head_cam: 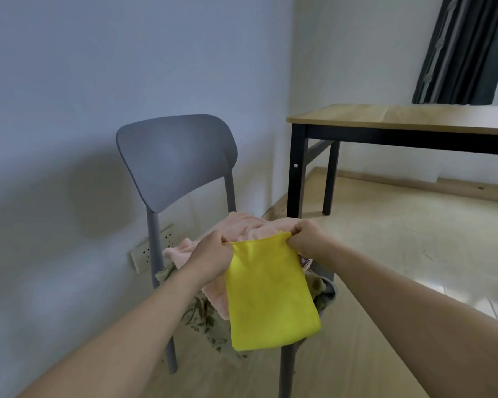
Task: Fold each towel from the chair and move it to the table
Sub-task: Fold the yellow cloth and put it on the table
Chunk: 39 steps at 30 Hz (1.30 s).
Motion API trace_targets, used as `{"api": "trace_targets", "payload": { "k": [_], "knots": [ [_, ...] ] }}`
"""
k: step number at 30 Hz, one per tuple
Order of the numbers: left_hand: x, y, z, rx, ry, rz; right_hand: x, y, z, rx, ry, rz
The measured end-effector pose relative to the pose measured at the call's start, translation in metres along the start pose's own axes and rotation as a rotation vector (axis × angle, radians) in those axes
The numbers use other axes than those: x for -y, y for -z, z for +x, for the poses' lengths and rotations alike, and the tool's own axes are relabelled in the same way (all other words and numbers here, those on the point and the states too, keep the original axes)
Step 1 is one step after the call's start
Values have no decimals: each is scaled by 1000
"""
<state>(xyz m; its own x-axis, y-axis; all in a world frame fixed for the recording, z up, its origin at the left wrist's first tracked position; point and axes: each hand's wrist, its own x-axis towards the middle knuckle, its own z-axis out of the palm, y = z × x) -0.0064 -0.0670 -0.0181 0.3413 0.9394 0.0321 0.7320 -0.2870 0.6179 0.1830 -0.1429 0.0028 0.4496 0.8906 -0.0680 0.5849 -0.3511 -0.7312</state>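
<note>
Above the grey plastic chair (176,159), a folded yellow towel (270,294) is hung lengthwise downward, top corners pinched by left hand (210,254) and right hand (308,237). Soft pink towels (242,228) are heaped beneath; wooden table (400,117) stands right.

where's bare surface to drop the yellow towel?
Table top: the visible stretch from its near left corner rightward is bare. Chair seat is crowded with the pink towel and patterned cloths. Both hands hold the yellow towel.
</note>
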Motion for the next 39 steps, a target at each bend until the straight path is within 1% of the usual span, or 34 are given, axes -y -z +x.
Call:
{"api": "trace_targets", "payload": {
  "k": [1, 2, 4, 6, 7, 10, 12, 14, 17, 22, 25, 29, 31, 34, 39],
  "knots": [
    [3, -6, 7, 16, -4, -37, -2, -3, 7, 11, -17, 3],
    [7, -11, 14, 30, 0, -74, -4, -4, 12, 41, -25, 55],
    [14, -18, 23, 45, 7, -138, -9, -5, 17, 141, -21, 244],
    [19, -20, 27, 56, -3, -166, -15, -8, 20, 217, -14, 344],
    [21, -20, 27, 55, -14, -169, -17, -9, 20, 218, -9, 375],
    [20, -17, 23, 11, -73, -180, -21, -12, 22, 136, -17, 482],
    [15, -13, 14, -25, -128, -184, -18, -12, 17, 130, 7, 515],
    [9, -7, 1, -44, -190, -160, -11, -10, 8, 148, 47, 462],
    [-3, 8, -23, -71, -330, -99, 1, -2, -10, 141, 109, 367],
    [-16, 43, -66, -127, -530, -36, 10, 24, -57, 176, 219, 345],
    [-25, 65, -98, -181, -645, -4, 16, 41, -93, 169, 305, 202],
    [-35, 82, -132, -225, -770, 65, 21, 53, -133, 151, 498, -63],
    [-36, 84, -146, -253, -804, 94, 18, 54, -145, 131, 531, -141],
    [-34, 84, -161, -284, -800, 113, 13, 54, -166, 102, 530, -174],
    [-30, 71, -184, -269, -781, 76, -7, 40, -195, 154, 438, -199]
  ]
}}
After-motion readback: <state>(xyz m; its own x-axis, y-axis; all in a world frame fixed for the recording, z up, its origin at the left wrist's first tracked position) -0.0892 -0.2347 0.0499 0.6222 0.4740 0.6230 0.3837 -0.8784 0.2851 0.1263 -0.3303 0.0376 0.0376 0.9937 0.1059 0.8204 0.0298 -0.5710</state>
